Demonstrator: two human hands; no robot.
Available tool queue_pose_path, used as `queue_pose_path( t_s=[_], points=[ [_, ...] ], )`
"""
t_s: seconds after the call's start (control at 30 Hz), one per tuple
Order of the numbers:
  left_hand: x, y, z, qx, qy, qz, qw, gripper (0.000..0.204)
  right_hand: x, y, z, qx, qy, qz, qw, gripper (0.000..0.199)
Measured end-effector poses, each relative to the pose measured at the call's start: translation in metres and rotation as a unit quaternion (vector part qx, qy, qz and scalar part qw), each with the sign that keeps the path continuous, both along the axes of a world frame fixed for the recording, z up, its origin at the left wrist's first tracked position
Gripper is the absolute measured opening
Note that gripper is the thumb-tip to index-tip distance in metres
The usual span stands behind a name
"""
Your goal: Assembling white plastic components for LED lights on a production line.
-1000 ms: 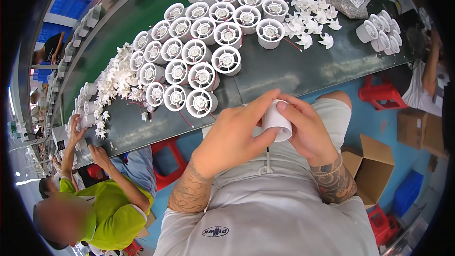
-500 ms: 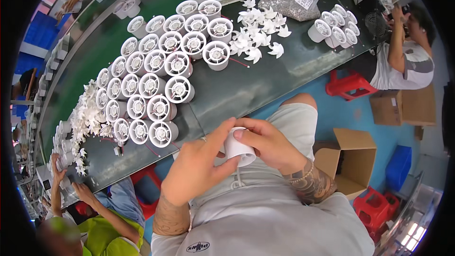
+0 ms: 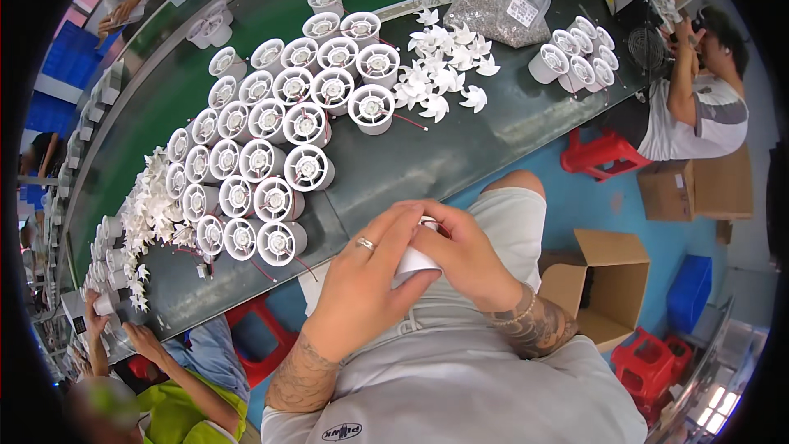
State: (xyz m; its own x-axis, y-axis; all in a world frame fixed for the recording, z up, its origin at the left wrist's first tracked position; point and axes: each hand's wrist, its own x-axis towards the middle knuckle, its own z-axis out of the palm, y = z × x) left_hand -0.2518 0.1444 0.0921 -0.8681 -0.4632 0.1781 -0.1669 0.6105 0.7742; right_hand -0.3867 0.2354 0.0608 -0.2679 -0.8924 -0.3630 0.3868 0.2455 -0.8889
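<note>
Over my lap, a white cylindrical fan housing (image 3: 417, 261) is gripped between both hands. My left hand (image 3: 374, 259) wraps its left side, with the thumb beneath and the fingers across the top. My right hand (image 3: 460, 255) closes round the other side, thumb pressed near the upper end. Fingers cover much of the housing, and its inside is hidden. Ahead on the bench stand several rows of white fan housings (image 3: 282, 242) with spoked faces and thin red wires. White fan blades (image 3: 436, 74) lie in a loose pile to their right.
The dark green bench (image 3: 394, 173) curves ahead of me. On it lie a clear bag of small metal parts (image 3: 497, 16), another blade heap (image 3: 156, 201) and a housing group at right (image 3: 579, 53). An open carton (image 3: 612, 279) stands right. Co-workers sit at both sides.
My left hand has shifted right and further over the housing, covering more of it. The housing now tilts more between my hands. The view has moved slightly.
</note>
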Motion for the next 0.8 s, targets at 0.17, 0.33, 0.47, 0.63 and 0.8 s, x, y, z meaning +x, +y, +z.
queue_pose_path(
  t_s=[0.17, 0.33, 0.47, 0.63, 0.8],
  points=[
    [0.0, -0.003, 0.001, -0.001, -0.006, -0.012, 1.0, 0.064, 0.005, 0.001, 0.002, -0.033, -0.02, -0.044, 0.998, 0.034],
    [0.007, -0.007, 0.006, 0.003, -0.038, -0.02, 0.999, 0.063, 0.0, 0.01, -0.003, -0.01, -0.058, -0.056, 0.997, 0.035],
    [0.006, -0.009, 0.001, 0.006, -0.028, -0.032, 0.999, 0.06, 0.002, 0.011, -0.002, -0.025, -0.056, -0.054, 0.997, 0.035],
    [-0.001, -0.004, 0.001, -0.04, 0.004, -0.01, 0.999, 0.061, 0.005, 0.007, 0.002, -0.03, 0.059, -0.05, 0.997, 0.034],
    [0.006, -0.013, 0.013, -0.084, -0.07, -0.051, 0.993, 0.065, 0.003, 0.008, -0.002, -0.035, 0.058, -0.037, 0.997, 0.034]
  ],
)
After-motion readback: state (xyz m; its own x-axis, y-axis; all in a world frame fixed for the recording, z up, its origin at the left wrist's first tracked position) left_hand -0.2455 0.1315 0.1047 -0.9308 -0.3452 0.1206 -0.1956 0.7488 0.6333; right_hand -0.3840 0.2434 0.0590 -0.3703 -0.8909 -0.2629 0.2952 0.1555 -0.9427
